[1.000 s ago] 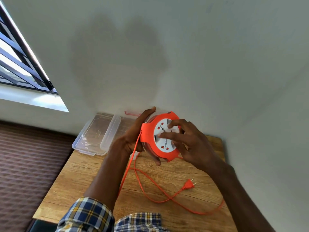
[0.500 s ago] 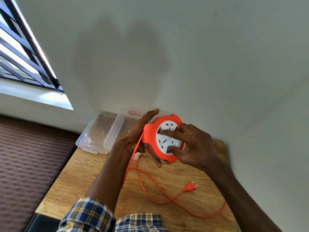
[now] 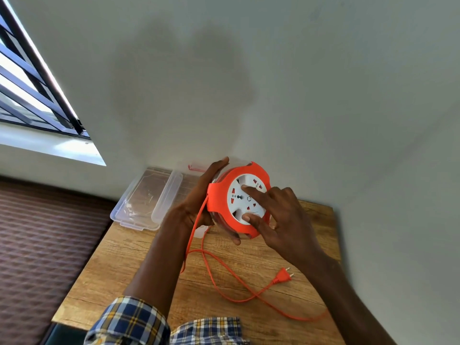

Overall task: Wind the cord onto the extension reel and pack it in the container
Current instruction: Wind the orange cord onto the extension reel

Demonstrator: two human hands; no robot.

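I hold an orange extension reel [image 3: 219, 202] with a white socket face above the wooden table [image 3: 139, 247]. My left hand [image 3: 199, 202] grips its back and left side. My right hand [image 3: 278, 220] presses fingertips on the white face, one finger near the top and the thumb at the bottom. An orange cord [image 3: 224, 270] drops from the reel's left side, loops over the table and ends in a two-pin plug [image 3: 282, 276] lying at the right. A clear plastic container [image 3: 146, 200] lies on the table at the back left, partly behind my left hand.
The table stands against a grey wall at the back and right. A clear lid with a red clip [image 3: 196, 167] shows behind the reel. A window [image 3: 27, 90] is at the upper left, and dark patterned floor [image 3: 44, 245] lies left of the table.
My right hand's fingers have shifted around the white face, turning it on the reel. The cord loop and plug have drawn slightly closer to the reel. The left hand keeps its hold.
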